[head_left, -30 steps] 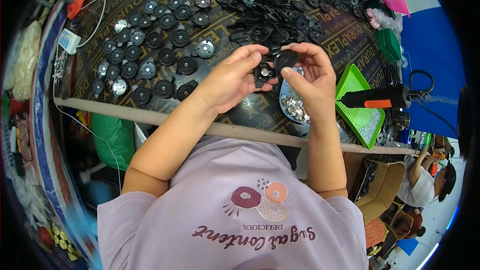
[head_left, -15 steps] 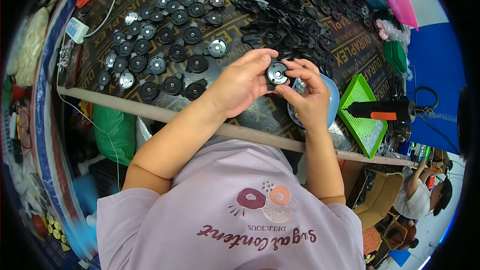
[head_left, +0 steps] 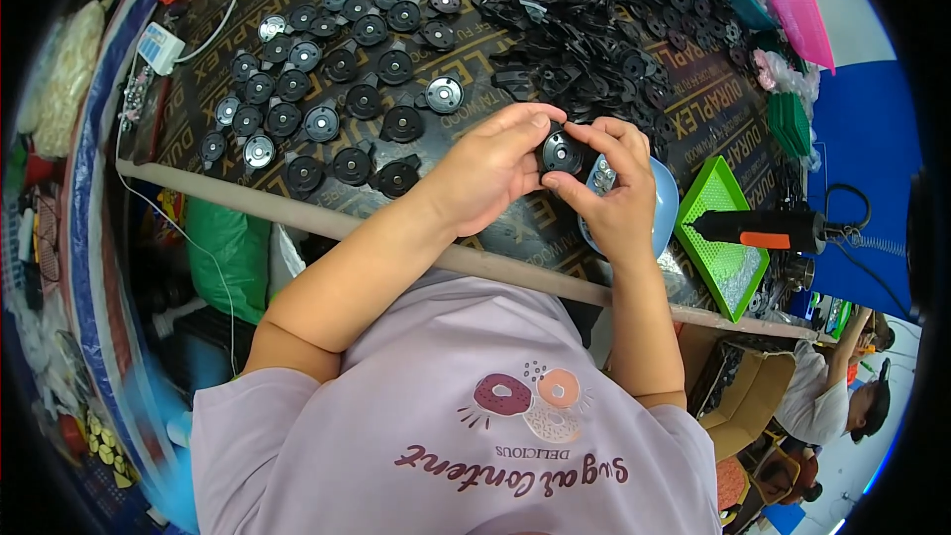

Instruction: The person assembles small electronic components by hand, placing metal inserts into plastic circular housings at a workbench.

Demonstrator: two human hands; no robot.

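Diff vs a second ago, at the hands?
The black disc in the right hand has moved in to the left hand and turned to face the camera; both hands now hold it. The squarish black piece in the left hand is now hidden. Unchanged: laid-out discs, green tray, blue dish.

Gold lettering (head_left: 686, 121) marks the dark tabletop (head_left: 477, 61); brown script (head_left: 510, 469) crosses the shirt (head_left: 396, 347).

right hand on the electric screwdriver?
No, the right hand and left hand both hold a round black part, with the electric screwdriver apart from them.
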